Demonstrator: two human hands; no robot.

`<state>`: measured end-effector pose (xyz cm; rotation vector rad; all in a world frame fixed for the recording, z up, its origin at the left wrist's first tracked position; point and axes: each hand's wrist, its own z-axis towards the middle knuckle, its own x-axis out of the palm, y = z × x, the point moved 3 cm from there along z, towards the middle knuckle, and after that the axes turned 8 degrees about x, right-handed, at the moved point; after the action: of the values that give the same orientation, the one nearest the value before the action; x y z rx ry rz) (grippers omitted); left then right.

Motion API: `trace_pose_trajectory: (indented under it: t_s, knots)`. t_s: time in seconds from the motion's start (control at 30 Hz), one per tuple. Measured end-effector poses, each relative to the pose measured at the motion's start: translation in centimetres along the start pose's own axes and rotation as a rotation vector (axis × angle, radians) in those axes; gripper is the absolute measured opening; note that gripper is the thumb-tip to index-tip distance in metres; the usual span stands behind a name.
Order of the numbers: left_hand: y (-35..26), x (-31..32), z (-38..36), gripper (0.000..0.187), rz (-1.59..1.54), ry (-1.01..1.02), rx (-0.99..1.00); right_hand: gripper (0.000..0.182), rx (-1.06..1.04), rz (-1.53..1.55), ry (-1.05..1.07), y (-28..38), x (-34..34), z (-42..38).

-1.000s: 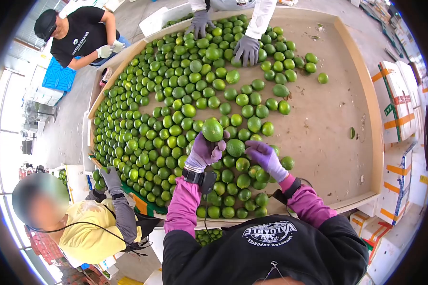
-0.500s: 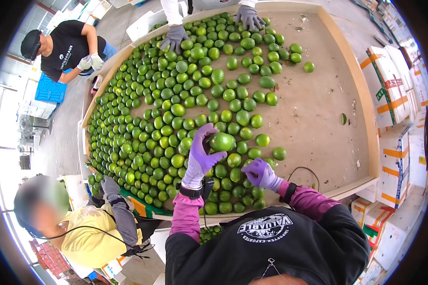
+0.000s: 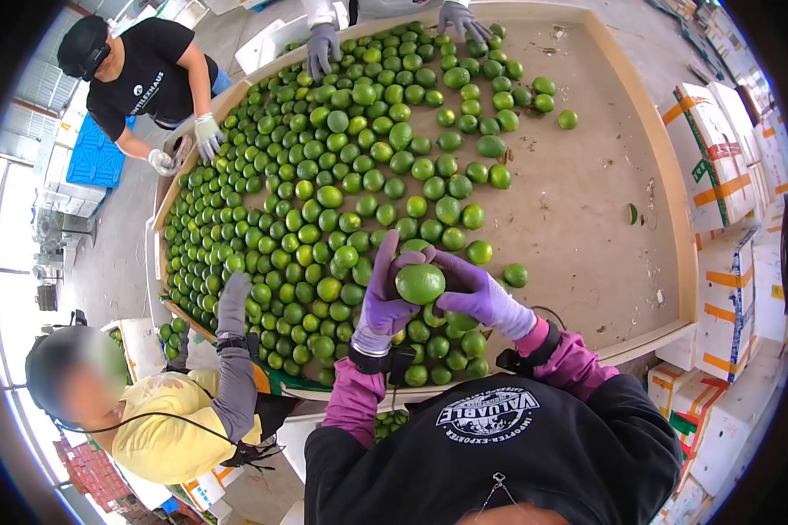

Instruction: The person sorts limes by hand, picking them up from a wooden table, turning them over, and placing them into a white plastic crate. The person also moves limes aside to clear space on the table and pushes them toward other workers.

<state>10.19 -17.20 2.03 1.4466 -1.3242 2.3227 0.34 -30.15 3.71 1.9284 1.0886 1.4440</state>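
Both of my hands wear purple gloves and meet over the near part of a wide table (image 3: pixel 604 201) covered with green limes (image 3: pixel 311 210). My left hand (image 3: pixel 383 293) is closed round the left side of a large green lime (image 3: pixel 420 283). From the right, my right hand (image 3: pixel 477 293) holds the same lime, its fingers touching those of my left hand. Another lime shows just behind the held one, and more lie on the table below and around my hands.
A wooden rim (image 3: pixel 643 105) borders the table. A co-worker in yellow (image 3: pixel 171 424) reaches in at the left; another in black (image 3: pixel 153 74) stands at the upper left. A third person's gloved hands (image 3: pixel 324 51) are at the far edge. White boxes (image 3: pixel 718 166) stand right.
My right hand has moved up and left onto the lime, which has shifted slightly down. The yellow-clad co-worker's arm now reaches over the limes, and the black-clad co-worker's hand has reached the table.
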Motion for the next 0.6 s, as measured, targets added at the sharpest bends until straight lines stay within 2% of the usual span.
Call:
trace_pose_trajectory:
  t_s: [0.03,0.07,0.13,0.17,0.37,0.43,0.5,0.53,0.57,0.6]
  knots:
    - [0.4,-0.1,-0.3,0.106,-0.122,-0.016,0.031,0.074,-0.129,-0.186,-0.119,0.2,0.3,-0.1]
    - [0.7,-0.1,-0.7,0.106,-0.117,-0.023,0.031,0.074,-0.125,-0.18,-0.113,0.6,0.9,-0.5]
    - [0.7,0.1,-0.9,0.102,-0.199,-0.055,0.124,0.064,-0.059,-0.436,-0.241,1.9,1.8,-1.4]
    - [0.8,0.3,-0.9,0.097,-0.258,-0.064,0.131,0.059,-0.204,-0.524,-0.275,2.2,2.0,-1.5]
    - [1.1,0.5,-0.9,0.093,-0.318,-0.025,0.136,0.062,-0.189,-0.612,-0.251,2.5,2.1,-1.9]
    - [1.5,-0.1,-1.1,0.092,-0.342,-0.005,0.13,0.065,-0.204,-0.553,-0.213,2.7,2.3,-1.9]
    - [2.3,-1.5,-1.9,0.084,0.102,0.018,0.104,0.068,-0.222,-0.495,-0.176,2.1,2.1,-1.8]
    - [1.6,-0.6,-1.5,0.084,0.1,0.021,0.104,0.069,-0.167,-0.315,-0.168,0.6,1.4,-1.5]
    - [1.1,0.7,-1.4,0.077,0.607,0.156,0.068,0.071,-0.111,-0.135,-0.161,-0.9,0.6,-1.3]
    - [0.6,2.1,-1.1,0.071,1.112,0.291,0.033,0.071,-0.112,-0.142,-0.165,-1.7,-0.5,-1.4]
